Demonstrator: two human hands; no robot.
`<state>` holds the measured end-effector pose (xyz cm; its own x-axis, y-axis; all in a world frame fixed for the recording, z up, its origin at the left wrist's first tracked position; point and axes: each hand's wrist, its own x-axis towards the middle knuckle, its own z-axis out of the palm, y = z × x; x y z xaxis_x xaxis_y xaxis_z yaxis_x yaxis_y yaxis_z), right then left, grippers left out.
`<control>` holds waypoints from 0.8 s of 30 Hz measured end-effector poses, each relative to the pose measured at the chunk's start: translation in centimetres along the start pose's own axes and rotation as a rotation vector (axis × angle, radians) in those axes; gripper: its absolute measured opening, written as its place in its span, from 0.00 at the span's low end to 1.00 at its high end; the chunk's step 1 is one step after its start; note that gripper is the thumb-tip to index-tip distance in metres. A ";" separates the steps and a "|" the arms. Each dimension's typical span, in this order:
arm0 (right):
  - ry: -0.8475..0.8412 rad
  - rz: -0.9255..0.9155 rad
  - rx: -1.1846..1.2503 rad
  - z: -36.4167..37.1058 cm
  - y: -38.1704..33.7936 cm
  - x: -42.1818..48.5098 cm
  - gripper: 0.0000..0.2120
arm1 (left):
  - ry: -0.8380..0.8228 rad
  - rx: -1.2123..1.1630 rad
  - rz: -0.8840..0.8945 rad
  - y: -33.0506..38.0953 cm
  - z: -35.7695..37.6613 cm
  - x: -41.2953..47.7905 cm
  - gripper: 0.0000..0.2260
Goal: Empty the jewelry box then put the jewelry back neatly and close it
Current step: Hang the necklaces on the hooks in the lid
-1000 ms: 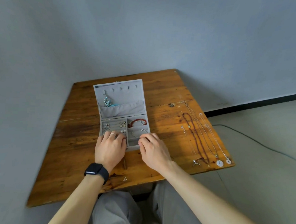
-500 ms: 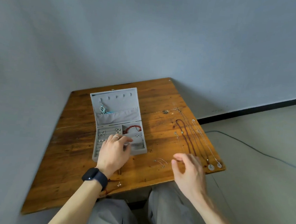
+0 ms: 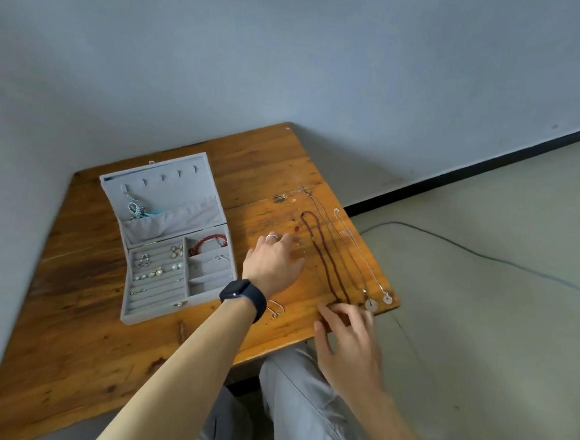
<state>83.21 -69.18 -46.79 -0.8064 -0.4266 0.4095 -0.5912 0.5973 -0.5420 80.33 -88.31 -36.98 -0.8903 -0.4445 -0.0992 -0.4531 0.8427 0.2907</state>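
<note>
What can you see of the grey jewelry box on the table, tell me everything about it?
The grey jewelry box looks velvet-lined and stands open on the wooden table, its lid tilted back. The lid carries a row of hooks, one holding a silver and turquoise piece, above a cloth pocket. The base has ring rolls on the left with small earrings or rings, and compartments on the right, the rear one holding a red bracelet. The left hand and right hand are both off it.
</note>
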 end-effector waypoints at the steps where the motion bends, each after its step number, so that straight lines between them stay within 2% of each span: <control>1: 0.005 -0.008 0.006 0.0 0.1 -0.1 0.15 | -0.015 -0.001 -0.009 0.1 0.2 0.6 0.22; 8: -0.012 0.019 0.010 -0.1 0.1 0.0 0.13 | -0.041 -0.117 -0.097 0.2 1.7 3.8 0.25; 18: -0.035 0.043 0.044 -0.1 0.4 0.1 0.12 | 0.042 -0.208 -0.139 0.2 1.8 4.9 0.05; 21: -0.046 0.044 0.035 -0.2 0.4 0.3 0.13 | 0.034 -0.190 -0.147 0.3 1.9 4.9 0.03; 24: -0.026 0.049 0.005 -0.2 0.3 0.6 0.12 | 0.016 -0.118 -0.123 0.4 1.9 4.7 0.07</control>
<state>82.56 -69.09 -46.56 -0.8345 -0.4143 0.3633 -0.5509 0.6146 -0.5645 75.90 -89.45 -39.09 -0.8271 -0.5479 -0.1256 -0.5493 0.7406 0.3871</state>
